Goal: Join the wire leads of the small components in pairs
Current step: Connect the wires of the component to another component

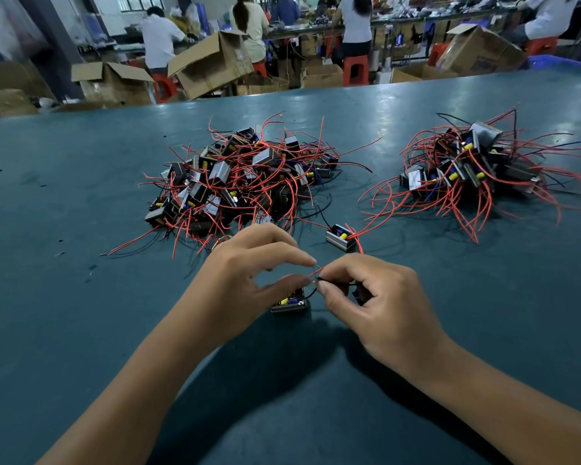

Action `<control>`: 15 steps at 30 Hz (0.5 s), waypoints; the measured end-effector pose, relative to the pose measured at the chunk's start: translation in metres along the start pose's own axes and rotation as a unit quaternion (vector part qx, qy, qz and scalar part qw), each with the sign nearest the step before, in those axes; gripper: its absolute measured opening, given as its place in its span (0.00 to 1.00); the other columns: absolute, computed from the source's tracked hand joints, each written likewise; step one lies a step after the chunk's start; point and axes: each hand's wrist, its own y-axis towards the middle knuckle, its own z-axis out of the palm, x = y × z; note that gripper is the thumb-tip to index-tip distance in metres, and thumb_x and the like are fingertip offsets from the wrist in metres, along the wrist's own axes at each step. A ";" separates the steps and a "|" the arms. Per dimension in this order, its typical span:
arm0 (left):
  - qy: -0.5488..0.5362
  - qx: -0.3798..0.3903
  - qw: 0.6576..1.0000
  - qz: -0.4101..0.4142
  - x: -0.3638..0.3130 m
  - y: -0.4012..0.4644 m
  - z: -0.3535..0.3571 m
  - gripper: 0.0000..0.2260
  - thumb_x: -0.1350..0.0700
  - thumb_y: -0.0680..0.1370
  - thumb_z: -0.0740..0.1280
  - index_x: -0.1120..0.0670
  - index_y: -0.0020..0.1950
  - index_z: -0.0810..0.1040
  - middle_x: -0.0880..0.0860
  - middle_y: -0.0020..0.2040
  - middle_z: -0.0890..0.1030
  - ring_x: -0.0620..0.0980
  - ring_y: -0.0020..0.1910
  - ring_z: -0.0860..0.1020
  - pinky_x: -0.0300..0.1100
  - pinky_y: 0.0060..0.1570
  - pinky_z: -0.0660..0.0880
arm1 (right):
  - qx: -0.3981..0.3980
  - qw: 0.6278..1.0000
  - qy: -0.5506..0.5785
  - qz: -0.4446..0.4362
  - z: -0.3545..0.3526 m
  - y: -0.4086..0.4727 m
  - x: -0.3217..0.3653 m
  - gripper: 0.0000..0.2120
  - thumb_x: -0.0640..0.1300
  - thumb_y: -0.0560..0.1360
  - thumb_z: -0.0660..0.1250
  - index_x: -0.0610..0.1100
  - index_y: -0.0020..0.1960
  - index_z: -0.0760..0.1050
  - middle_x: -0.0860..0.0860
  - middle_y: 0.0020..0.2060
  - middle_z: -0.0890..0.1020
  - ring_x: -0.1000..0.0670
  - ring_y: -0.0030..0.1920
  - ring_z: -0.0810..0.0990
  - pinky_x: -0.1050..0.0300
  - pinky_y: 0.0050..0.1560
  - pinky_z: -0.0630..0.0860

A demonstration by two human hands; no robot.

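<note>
My left hand [249, 273] and my right hand [376, 303] meet above the green table [81, 297], fingertips almost touching. Between them run a red lead [317, 272] and a black lead [339, 282], whose ends are pinched by thumb and forefinger of both hands. A small block-shaped component [289, 303] with yellow and blue parts lies under the left thumb. Another component [341, 237] sits just beyond the hands, and its red wire runs down toward my right hand. A dark part shows inside my right palm, mostly hidden.
A big pile of components with red and black wires [242, 176] lies beyond my left hand. A second pile [470, 166] sits at the right. Cardboard boxes [212, 62], red stools and several seated people fill the room behind the table's far edge.
</note>
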 end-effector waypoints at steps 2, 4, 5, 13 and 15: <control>0.008 -0.004 1.000 0.007 0.001 -0.001 0.002 0.08 0.53 0.75 0.73 0.55 0.51 0.86 0.50 0.47 0.80 0.46 0.46 0.78 0.34 0.45 0.71 | 0.003 1.000 0.008 -0.006 0.000 0.000 0.000 0.04 0.35 0.73 0.72 0.43 0.43 0.81 0.56 0.35 0.80 0.60 0.37 0.76 0.74 0.40 0.66; 0.018 -0.007 1.000 0.016 0.001 -0.002 0.002 0.08 0.52 0.75 0.72 0.54 0.50 0.86 0.50 0.47 0.80 0.48 0.46 0.79 0.40 0.45 0.74 | 0.005 1.000 0.015 -0.008 0.000 0.001 0.000 0.02 0.37 0.73 0.71 0.43 0.43 0.81 0.55 0.35 0.81 0.57 0.38 0.78 0.72 0.41 0.68; 0.023 -0.008 0.999 0.022 0.002 -0.001 0.003 0.08 0.52 0.76 0.72 0.54 0.50 0.87 0.50 0.46 0.80 0.49 0.46 0.79 0.43 0.44 0.75 | 0.006 1.000 0.018 -0.007 0.000 0.001 0.000 0.02 0.37 0.73 0.71 0.43 0.44 0.81 0.55 0.36 0.81 0.56 0.39 0.78 0.70 0.42 0.70; 0.090 0.015 0.993 0.080 0.005 0.000 0.004 0.06 0.54 0.79 0.70 0.54 0.49 0.85 0.50 0.46 0.80 0.53 0.43 0.77 0.52 0.40 0.74 | 0.012 1.000 0.014 -0.012 -0.001 0.002 0.000 0.02 0.37 0.73 0.71 0.43 0.44 0.81 0.55 0.36 0.81 0.57 0.39 0.78 0.71 0.43 0.70; 0.067 0.017 0.996 0.064 0.004 0.000 0.006 0.08 0.53 0.80 0.69 0.55 0.49 0.85 0.49 0.46 0.79 0.52 0.44 0.77 0.49 0.42 0.75 | 0.011 1.000 0.015 -0.014 -0.002 0.002 0.000 0.02 0.38 0.73 0.71 0.43 0.44 0.81 0.54 0.37 0.82 0.56 0.39 0.79 0.69 0.43 0.71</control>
